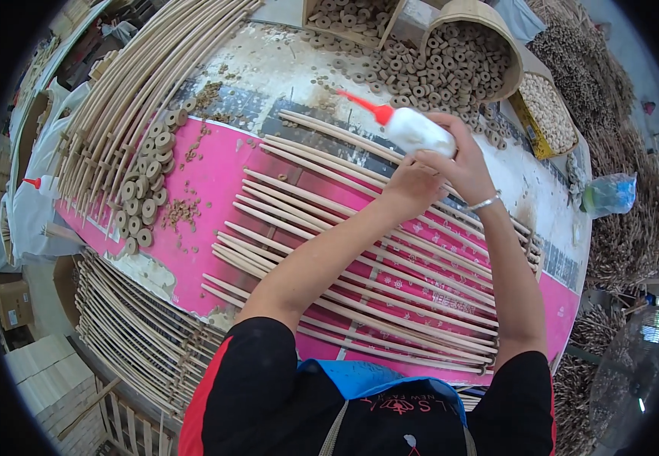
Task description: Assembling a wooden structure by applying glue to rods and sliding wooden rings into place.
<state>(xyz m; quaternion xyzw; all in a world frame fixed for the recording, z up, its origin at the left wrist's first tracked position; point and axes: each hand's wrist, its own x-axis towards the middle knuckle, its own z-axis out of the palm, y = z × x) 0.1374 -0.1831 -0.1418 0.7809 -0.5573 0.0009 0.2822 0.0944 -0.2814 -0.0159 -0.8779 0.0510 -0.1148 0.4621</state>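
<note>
My right hand [462, 163] is wrapped round a white squeeze bottle [421, 134], tilted with its long red nozzle pointing up and to the left. Just below it, my left hand [415, 185] has its fingers curled in beside the bottle's base. What those fingers hold, if anything, is hidden. Both hands are above rows of slim pale wooden rods [360, 270] laid side by side across the pink table cover [185, 266]. Small dark rings sit at the right ends of several rods.
At the back, a tipped round wooden tub [489, 17] spills small brown rings [440, 64]. A yellow container [546, 114] holds pale small pieces. Larger wooden discs [145, 178] lie at the left beside bundled rods [136, 91]. Another red-tipped bottle [47, 185] is at the far left.
</note>
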